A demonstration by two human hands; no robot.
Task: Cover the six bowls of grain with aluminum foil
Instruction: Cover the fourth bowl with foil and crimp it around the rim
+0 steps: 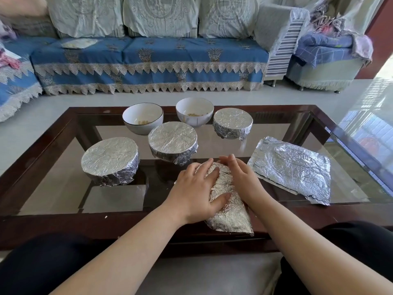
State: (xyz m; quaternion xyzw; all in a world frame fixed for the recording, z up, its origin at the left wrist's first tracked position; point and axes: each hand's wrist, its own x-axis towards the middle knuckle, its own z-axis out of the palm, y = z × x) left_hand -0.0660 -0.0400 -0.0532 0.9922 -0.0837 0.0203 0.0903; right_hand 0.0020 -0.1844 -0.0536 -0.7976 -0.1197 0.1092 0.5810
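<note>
**Both palms flat on the foil at six o'clock**

Glass table (350, 150) carrying six bowls. Loose foil sheets (293, 169) at three o'clock. Three wrapped bowls (110, 160) from nine to one; two bare bowls (143, 118) at twelve. Left hand (196, 190) and right hand (244, 179) pressing, fingers straight, on foil sheet (225, 207), gripping nothing.

left hand (196, 191) and right hand (242, 177) press flat on foil sheet (225, 211) over nearest bowl; three foil-covered bowls (172, 141) and two uncovered bowls (143, 118) behind.
</note>
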